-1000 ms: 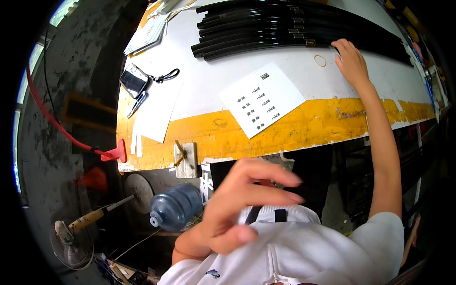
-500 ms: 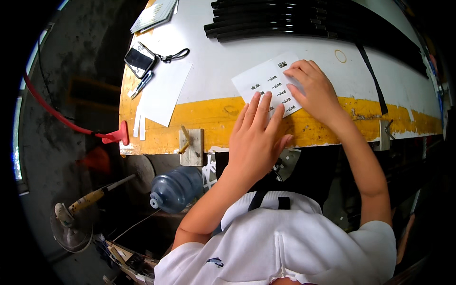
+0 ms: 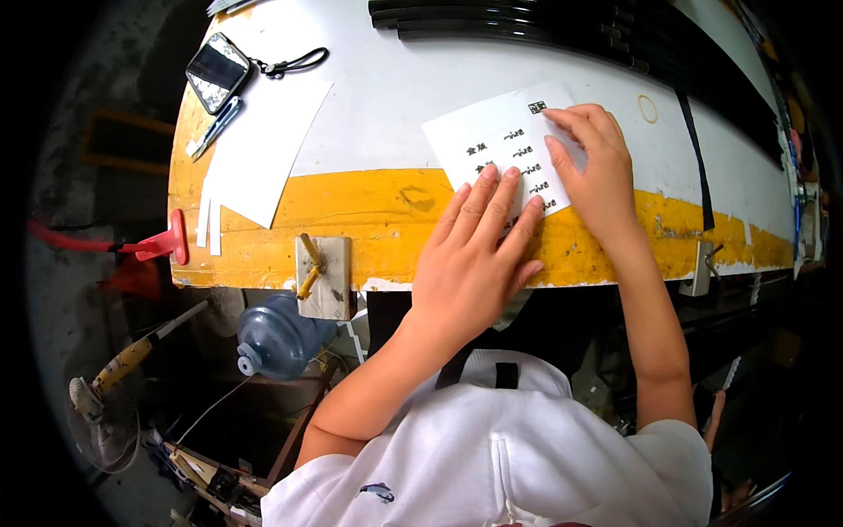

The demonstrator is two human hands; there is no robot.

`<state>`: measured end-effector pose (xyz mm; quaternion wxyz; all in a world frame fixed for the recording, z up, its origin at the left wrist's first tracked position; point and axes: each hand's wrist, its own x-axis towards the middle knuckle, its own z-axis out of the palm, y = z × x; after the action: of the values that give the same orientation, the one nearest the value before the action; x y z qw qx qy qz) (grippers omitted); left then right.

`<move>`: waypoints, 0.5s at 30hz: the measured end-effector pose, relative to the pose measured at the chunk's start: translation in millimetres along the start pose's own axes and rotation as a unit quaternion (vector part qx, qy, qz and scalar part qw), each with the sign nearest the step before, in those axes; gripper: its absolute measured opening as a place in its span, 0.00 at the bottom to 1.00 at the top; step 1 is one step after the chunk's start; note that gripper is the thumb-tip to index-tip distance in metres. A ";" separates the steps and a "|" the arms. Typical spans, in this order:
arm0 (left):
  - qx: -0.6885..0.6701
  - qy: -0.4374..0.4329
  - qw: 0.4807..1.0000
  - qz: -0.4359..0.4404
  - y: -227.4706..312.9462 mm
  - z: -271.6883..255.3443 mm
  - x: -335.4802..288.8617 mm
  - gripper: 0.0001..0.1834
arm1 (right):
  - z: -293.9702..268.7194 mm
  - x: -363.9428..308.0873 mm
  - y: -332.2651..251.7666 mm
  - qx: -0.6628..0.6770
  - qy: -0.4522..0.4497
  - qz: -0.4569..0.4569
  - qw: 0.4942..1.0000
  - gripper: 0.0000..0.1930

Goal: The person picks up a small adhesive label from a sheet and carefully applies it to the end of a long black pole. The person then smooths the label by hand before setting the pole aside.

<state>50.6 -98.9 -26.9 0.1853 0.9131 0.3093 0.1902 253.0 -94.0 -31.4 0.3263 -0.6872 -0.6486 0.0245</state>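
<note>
A white sheet [image 3: 457, 132] with several small black printed marks lies tilted on the table, partly over its yellow edge. My left hand [image 3: 470, 250] rests flat on the sheet's lower part, its fingers spread and covering some of the marks. At the sheet's right side is my right hand [image 3: 597, 162], open, with thumb and forefinger apart. The forefinger's tip touches the sheet beside a small dark square mark [image 3: 537, 108] near the upper corner. Between those fingers I see nothing held.
Black tubes [image 3: 518, 26] lie across the back. To the left are a phone [image 3: 218, 74] with a strap, a blue cutter knife [image 3: 217, 128] and blank paper [image 3: 272, 149]. Clamps [image 3: 323, 277] grip the front edge. A water jug [image 3: 285, 334] and a fan [image 3: 101, 413] stand below.
The view has shifted, so the table's things sit further left. My right forefinger has straightened toward the dark square mark. My left hand stays flat on the sheet.
</note>
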 end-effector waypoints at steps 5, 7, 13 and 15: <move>-0.007 0.005 1.000 0.001 -1.7 3.1 2.8 0.32 | 11.9 -0.9 -7.1 -0.017 0.004 -0.043 0.999 0.13; -0.009 0.005 1.000 -0.003 -2.0 3.4 2.9 0.32 | 14.7 0.8 -7.2 -0.022 0.010 -0.045 0.999 0.13; -0.010 0.010 1.000 -0.007 -2.1 3.4 3.9 0.30 | 17.5 2.0 -5.9 -0.017 0.030 -0.081 0.996 0.11; -0.007 0.012 1.000 -0.006 -2.1 3.1 4.3 0.30 | 18.4 2.7 -4.4 -0.010 0.034 -0.086 0.996 0.11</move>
<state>54.2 -95.3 -29.5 0.1892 0.9074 0.3159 0.2025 241.1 -84.1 -42.7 0.3418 -0.6326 -0.6941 -0.0335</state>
